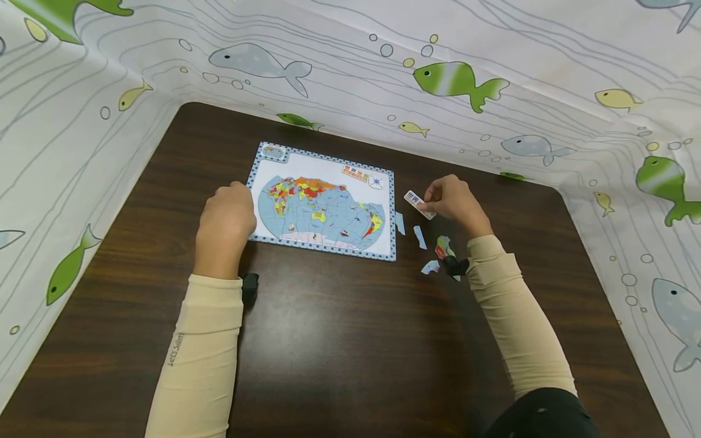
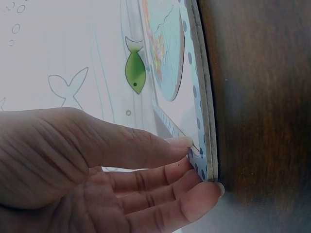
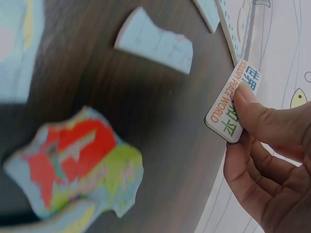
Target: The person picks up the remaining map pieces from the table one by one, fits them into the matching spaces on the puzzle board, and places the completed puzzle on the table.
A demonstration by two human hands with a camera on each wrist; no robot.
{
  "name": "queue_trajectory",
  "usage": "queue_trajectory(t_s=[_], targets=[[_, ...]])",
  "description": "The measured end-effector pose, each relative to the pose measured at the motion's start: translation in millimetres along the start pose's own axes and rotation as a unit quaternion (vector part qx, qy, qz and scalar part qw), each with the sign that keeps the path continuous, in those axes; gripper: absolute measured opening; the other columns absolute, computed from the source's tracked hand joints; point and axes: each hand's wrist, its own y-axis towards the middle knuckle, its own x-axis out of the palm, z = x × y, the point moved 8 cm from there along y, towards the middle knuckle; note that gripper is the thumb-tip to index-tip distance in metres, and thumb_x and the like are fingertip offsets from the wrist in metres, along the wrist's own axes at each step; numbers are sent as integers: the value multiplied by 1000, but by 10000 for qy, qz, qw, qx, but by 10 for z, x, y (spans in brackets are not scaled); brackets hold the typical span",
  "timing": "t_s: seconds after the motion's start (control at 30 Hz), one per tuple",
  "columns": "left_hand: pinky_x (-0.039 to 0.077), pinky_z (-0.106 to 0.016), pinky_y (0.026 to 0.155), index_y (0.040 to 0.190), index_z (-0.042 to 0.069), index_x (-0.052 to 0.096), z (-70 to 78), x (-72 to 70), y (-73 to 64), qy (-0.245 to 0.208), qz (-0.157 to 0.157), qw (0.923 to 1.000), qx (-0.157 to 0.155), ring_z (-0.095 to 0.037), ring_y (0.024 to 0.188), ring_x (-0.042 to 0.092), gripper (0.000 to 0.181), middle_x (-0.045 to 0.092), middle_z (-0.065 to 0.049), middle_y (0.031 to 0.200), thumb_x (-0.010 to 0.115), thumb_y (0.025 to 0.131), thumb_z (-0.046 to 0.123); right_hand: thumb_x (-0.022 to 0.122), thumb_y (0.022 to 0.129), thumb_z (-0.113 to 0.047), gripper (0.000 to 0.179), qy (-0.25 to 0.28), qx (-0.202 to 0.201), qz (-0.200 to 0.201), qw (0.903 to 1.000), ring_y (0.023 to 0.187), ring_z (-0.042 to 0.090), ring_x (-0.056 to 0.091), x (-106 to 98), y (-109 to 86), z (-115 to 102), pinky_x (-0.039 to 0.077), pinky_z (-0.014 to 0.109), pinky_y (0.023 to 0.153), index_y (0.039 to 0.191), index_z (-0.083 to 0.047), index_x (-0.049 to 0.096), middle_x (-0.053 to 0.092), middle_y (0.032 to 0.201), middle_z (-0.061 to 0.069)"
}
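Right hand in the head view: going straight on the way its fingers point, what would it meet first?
Beyond the lettered tile it grips, the right hand would probably meet the puzzle board at its right border, though height is unclear and it might pass above.

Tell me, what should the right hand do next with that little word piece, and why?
Perhaps the right hand should carry the word piece over to the puzzle board: it already pinches the piece off to the board's right, while the left hand grips the board's near-left corner.
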Motion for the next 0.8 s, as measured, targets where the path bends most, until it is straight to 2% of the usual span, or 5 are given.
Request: queue_trajectory(t_s=[0.5, 0.8], targets=[[60, -58, 80, 137, -25, 44, -26, 18, -8, -84, 23, 10000, -36, -49, 94, 59, 52, 58, -41, 113, 64, 95, -1, 82, 96, -17, 18, -59, -65, 146, 9999, 79, 24, 56, 14, 76, -175, 46, 35, 69, 95, -2, 72, 68, 82, 7], [61, -60, 85, 140, -24, 43, -11, 13, 9, -59, 30, 9999, -80, -50, 98, 60, 54, 57, -41, 118, 64, 96, -1, 82, 96, -17, 17, 86, -61, 114, 9999, 82, 25, 57, 36, 108, -336, 48, 37, 73, 97, -2, 73, 71, 87, 9]])
